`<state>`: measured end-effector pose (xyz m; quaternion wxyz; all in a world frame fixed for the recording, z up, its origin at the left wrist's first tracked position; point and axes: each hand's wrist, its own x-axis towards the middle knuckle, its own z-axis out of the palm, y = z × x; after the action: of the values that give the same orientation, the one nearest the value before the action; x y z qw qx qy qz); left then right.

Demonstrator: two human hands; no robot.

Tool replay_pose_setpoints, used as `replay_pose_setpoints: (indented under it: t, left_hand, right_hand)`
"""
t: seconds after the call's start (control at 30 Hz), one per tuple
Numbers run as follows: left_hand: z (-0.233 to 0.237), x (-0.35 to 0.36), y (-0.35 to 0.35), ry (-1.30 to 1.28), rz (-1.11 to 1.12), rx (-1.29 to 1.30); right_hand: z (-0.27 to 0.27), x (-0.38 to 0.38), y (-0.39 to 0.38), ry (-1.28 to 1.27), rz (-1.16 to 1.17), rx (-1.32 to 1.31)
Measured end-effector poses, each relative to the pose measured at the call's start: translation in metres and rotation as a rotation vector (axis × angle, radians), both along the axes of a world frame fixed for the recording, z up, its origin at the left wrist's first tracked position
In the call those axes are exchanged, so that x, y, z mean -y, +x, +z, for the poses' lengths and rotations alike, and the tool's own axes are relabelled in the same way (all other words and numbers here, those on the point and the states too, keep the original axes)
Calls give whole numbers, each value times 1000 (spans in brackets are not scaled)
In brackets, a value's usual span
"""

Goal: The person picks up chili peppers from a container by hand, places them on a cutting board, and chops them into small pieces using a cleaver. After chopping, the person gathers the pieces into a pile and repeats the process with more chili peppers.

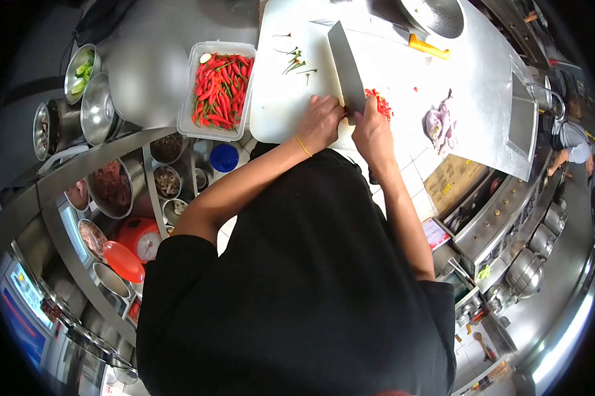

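Note:
My right hand (374, 138) is wrapped round the handle of a broad cleaver (349, 69), whose blade points away from me over the white cutting board (277, 105). Close to the blade's near end, my left hand (320, 123) has its fingers curled together; whatever they pinch is too small to make out. Chopped red chilies (382, 105) lie just right of the blade. Several green chili stems (294, 61) are scattered on the board. To the left, a clear plastic tub (211, 132) is full of whole red chilies (223, 92).
Beyond the board lie a yellow-handled knife (429, 47) and a metal colander (441, 18). A pale raw piece like a plucked bird (440, 125) rests at right. Metal bowls (100, 109) stand at left, a red scale (139, 239) below. Another person (574, 144) is far right.

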<state>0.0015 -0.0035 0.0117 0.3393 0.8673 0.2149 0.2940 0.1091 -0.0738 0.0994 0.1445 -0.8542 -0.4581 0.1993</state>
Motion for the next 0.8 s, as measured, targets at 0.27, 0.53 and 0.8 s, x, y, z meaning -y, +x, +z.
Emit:
replay_pose_setpoints:
  t: [0.27, 0.53, 0.8]
  left_hand:
    - [0, 0, -2, 18, -9, -22]
    - [6, -6, 1, 75, -30, -85]
    - [4, -2, 2, 54, -16, -143]
  right_hand:
    - [31, -5, 17, -59, 74, -3]
    - [2, -8, 2, 33, 39, 54]
    - [33, 3, 1, -59, 74, 28]
